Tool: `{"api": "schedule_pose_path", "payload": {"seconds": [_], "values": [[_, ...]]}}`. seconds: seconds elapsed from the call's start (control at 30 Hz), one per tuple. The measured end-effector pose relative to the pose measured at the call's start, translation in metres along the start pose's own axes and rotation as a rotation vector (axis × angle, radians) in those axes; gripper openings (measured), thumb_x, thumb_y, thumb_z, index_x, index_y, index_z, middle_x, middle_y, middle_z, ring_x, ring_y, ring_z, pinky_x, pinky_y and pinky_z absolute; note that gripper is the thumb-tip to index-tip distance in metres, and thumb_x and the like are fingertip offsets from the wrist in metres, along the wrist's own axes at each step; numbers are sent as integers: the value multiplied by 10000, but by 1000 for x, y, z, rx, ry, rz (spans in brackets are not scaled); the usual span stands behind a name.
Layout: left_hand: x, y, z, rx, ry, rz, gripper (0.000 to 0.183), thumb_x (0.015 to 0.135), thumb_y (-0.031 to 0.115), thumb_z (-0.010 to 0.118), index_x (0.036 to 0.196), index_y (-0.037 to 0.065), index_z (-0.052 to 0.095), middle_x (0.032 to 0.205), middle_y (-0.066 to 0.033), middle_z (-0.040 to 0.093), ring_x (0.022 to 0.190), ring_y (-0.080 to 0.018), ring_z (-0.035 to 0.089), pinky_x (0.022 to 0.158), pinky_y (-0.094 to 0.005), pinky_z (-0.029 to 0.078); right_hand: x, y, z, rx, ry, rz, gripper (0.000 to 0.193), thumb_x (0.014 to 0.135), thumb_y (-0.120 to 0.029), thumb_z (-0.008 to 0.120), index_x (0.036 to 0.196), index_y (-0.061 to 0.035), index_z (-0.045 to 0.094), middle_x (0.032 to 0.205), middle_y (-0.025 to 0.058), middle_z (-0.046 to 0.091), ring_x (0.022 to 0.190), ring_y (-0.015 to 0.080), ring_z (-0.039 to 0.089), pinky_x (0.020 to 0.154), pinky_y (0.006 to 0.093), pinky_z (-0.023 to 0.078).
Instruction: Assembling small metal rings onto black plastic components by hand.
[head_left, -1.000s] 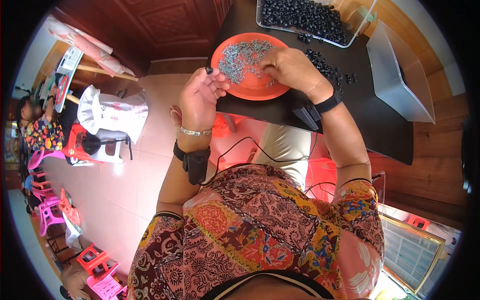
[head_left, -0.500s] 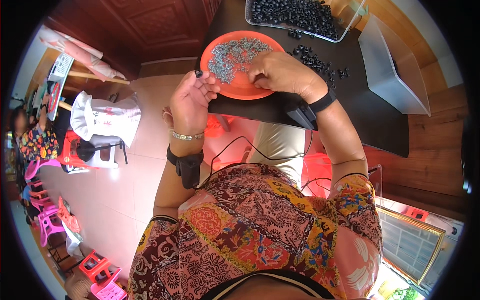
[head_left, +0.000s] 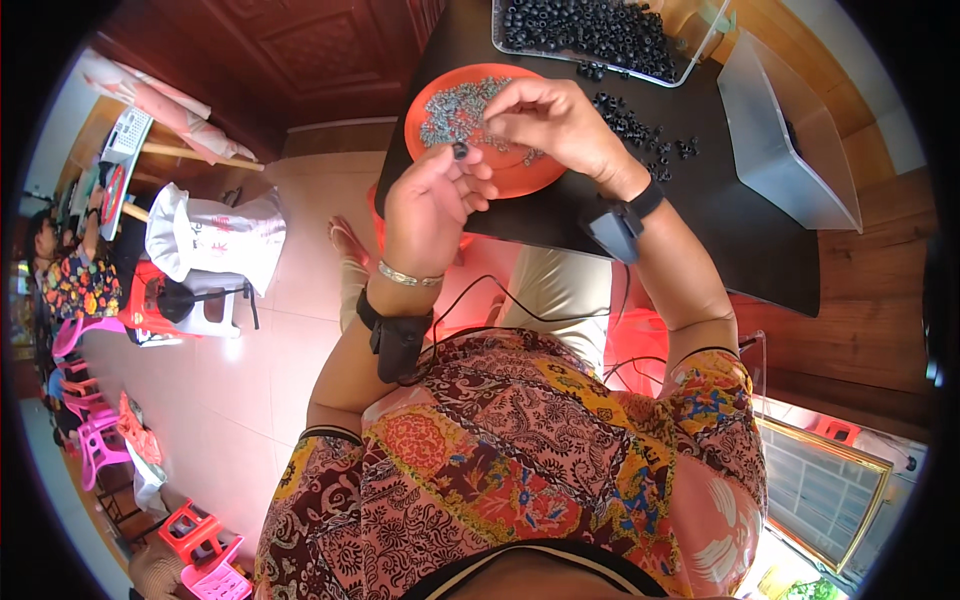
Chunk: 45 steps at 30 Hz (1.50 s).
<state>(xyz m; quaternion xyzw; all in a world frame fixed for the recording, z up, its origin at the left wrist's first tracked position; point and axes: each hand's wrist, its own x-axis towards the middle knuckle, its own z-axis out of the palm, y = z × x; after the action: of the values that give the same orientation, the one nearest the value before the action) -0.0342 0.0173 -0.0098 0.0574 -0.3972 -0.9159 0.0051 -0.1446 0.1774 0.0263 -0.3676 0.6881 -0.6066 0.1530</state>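
Between the thumb and fingers of my left hand (head_left: pixel 432 200) is a small round black plastic cap (head_left: pixel 460 151), its hollow end turned up. The other fingers curl beside it. Just to the right and slightly higher, my right hand (head_left: pixel 555 130) has thumb and forefinger pinched; whatever they hold is too small to make out. Below both hands lies an orange plastic basin (head_left: pixel 535 180). Many small silvery metal pieces (head_left: pixel 455 105), apparently screws, are spread in it. My right hand hides part of the basin's right side.
The basin sits on a dark tabletop (head_left: pixel 720 230). Loose black caps (head_left: pixel 625 125) lie to its right. Behind them stands a clear tray (head_left: pixel 590 65) full of such caps. A translucent bin (head_left: pixel 785 150) rests at the right. A thin black cable (head_left: pixel 470 290) runs between my wrists.
My left hand has moved right with the black cap, over the basin's near left edge. My right hand has lifted from the metal pieces and come up toward the cap.
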Motion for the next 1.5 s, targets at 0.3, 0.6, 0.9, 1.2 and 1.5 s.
{"api": "schedule_pose_path", "payload": {"seconds": [0.3,0.6,0.9,1.2,1.5], "values": [[9,-5,17,-10,-120,-48,269,942,255,427,939,32,577,836,-66,591,725,-199,592,661,-291,437,-7,-12,7,335,-103,-70,84,877,-55,621,950,-20,642,813,22,630,717,83,590,636,215,492],[7,-7,15,-20,-77,-25,247,937,247,437,960,36,565,832,-61,578,729,-199,579,658,-291,433,-8,-8,14,98,34,-202,93,848,19,617,929,-19,645,856,30,641,772,79,603,671,226,499],[7,-7,16,30,-101,11,236,935,227,445,1021,41,563,852,-59,587,755,-201,593,664,-286,441,-7,-1,13,-50,4,-363,73,837,-5,643,908,-23,643,858,43,629,788,127,607,683,254,497],[8,0,14,35,-106,54,272,951,224,415,1077,22,547,933,-83,610,797,-216,602,717,-314,466,-6,0,15,-251,51,-508,114,796,-50,685,902,-53,644,889,48,624,855,193,605,721,299,498],[4,0,6,106,-177,87,265,953,235,418,1046,26,551,900,-70,588,804,-202,585,713,-303,443,-8,-7,3,-269,26,-539,104,792,-16,671,889,-51,653,854,52,634,817,189,614,713,302,505]]}}
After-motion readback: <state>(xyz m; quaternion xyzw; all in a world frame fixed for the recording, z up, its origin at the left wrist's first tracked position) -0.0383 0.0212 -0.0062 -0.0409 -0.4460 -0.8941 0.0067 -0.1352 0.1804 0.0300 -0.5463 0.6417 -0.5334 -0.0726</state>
